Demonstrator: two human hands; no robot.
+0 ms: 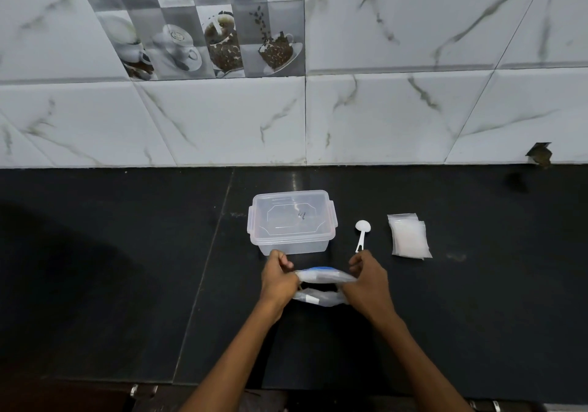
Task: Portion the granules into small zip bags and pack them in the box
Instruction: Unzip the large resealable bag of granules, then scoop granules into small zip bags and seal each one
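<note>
A clear plastic box (291,220) with its lid on stands in the middle of the black counter. Right in front of it, my left hand (278,279) and my right hand (366,279) each grip one end of a clear zip bag (324,276) with a blue strip, its mouth pulled apart between them. The bag's lower part (318,298) rests on the counter. A white plastic spoon (362,235) lies to the right of the box. Further right lies a small stack of zip bags (409,236) with whitish contents.
The black counter (127,268) runs to a marble-tiled wall (381,118) at the back. A seam crosses the counter left of the box. A chipped tile corner (541,153) shows at far right. The counter's front edge lies below my forearms.
</note>
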